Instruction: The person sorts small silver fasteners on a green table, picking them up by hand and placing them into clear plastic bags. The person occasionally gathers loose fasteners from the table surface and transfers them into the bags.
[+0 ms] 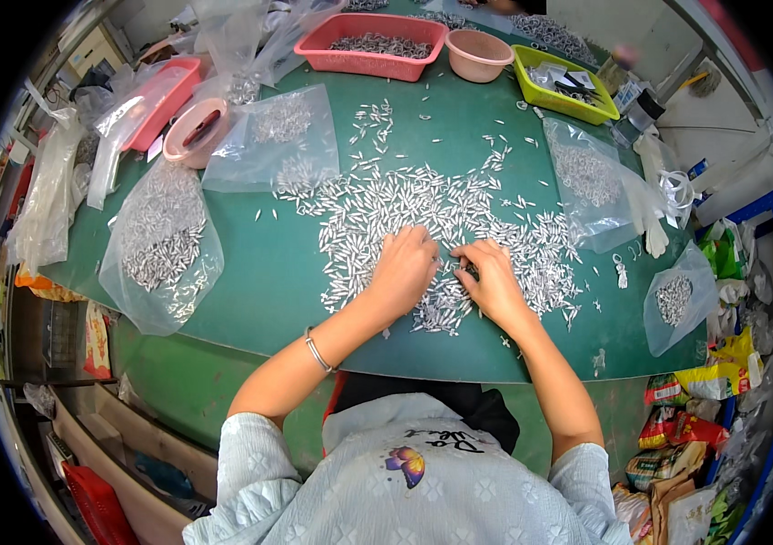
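A broad pile of small silver-grey, pointed metal pieces (386, 198) is spread over the green table (259, 313). My left hand (407, 270) rests in the middle of it with fingers curled inward. Close to its right, my right hand (495, 280) bends thumb and forefinger toward each other among the pieces. The two hands face each other with a narrow gap between them. Whatever each set of fingertips holds is too small or hidden to name. A bracelet (317, 351) circles my left wrist.
Clear bags of metal parts lie at left (164, 250), upper left (277, 136) and right (674, 300). Along the back stand a red tray (309, 54), a pink bowl (477, 64) and a yellow-green basket (568, 106). A white glove (654, 232) lies at the right.
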`<state>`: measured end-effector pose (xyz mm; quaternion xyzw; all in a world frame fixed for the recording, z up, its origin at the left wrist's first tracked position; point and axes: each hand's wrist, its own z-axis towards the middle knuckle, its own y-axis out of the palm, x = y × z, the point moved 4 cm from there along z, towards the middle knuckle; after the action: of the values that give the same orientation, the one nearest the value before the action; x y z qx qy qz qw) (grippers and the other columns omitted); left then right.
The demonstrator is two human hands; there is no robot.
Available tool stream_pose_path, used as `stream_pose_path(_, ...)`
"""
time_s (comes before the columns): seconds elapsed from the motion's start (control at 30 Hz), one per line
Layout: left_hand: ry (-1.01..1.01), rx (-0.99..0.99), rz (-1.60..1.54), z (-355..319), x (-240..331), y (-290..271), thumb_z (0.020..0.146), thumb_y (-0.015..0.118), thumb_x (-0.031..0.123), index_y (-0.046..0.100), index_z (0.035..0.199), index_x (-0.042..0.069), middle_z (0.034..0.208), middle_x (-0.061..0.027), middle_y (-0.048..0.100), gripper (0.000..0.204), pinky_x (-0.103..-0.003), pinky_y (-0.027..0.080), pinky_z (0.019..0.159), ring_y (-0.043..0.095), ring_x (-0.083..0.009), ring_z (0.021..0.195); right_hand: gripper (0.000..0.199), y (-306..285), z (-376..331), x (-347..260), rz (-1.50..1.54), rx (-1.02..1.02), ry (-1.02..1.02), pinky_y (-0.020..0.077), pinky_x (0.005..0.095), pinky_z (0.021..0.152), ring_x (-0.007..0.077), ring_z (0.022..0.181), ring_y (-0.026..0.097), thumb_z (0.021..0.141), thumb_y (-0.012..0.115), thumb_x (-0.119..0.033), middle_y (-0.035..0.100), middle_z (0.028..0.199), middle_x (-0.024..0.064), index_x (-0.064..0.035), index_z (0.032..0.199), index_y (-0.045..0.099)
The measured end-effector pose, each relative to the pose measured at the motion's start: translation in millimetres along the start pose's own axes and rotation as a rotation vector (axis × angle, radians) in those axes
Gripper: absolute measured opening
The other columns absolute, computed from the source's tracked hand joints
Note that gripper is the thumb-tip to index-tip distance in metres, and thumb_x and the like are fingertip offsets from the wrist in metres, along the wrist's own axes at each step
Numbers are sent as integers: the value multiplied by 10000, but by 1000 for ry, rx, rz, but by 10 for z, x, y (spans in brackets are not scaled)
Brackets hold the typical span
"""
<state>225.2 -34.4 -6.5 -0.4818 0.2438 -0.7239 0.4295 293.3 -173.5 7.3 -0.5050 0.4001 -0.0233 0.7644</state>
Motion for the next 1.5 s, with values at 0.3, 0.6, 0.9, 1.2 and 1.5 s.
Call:
stream_pose_path(0.3, -790, -86, -1143, -230, -132, -294, 828, 701, 107, 662, 810, 35, 807, -40, 616, 84, -246, 419, 551, 572, -136, 696, 137, -12, 5, -18, -175, 17, -99, 367, 382, 810, 272, 928, 515, 781, 703, -61, 566, 910, 77, -51, 893, 624)
stream_pose_path(0.6, -879, -205, -2133, -999, 388, -204, 839, 483, 164, 562, 1097, -10, 925, -171, 609, 322, -256, 380, 500, 519, -194, 690, 117, -283, -178, 74, 432, -202, 152, 422, 357, 858, 285, 965, 531, 822, 683, -69, 592, 956, 85, -3, 890, 614)
stream_pose_path(0.9, -979, -294, -1981, -1089, 697, -39, 972, 484, 163, 617, 1098, -34, 890, -100, 624, 269, -246, 394, 602, 497, -126, 697, 176, -120, -63, -78, -249, 71, -64, 367, 386, 815, 261, 952, 513, 730, 752, -96, 577, 961, 65, -48, 878, 670)
stream_pose_path(1.2, -1148, -30, -1930, -1109, 761, -161, 997, 477, 167, 578, 1208, -49, 953, -100, 638, 317, -291, 496, 765, 595, -174, 881, 139, -170, -270, -344, -7, 55, -45, 367, 365, 821, 256, 905, 543, 730, 743, -51, 619, 892, 51, -65, 828, 645)
stream_pose_path(1.5, -1147, 40, -2052, -1298, 638, -101, 1006, 489, 167, 556, 1152, -17, 785, -11, 465, 244, -242, 378, 619, 427, -107, 705, 246, -15, -330, -612, 44, -16, -180, 368, 370, 875, 262, 1017, 527, 751, 753, -112, 598, 1059, 65, -69, 977, 666)
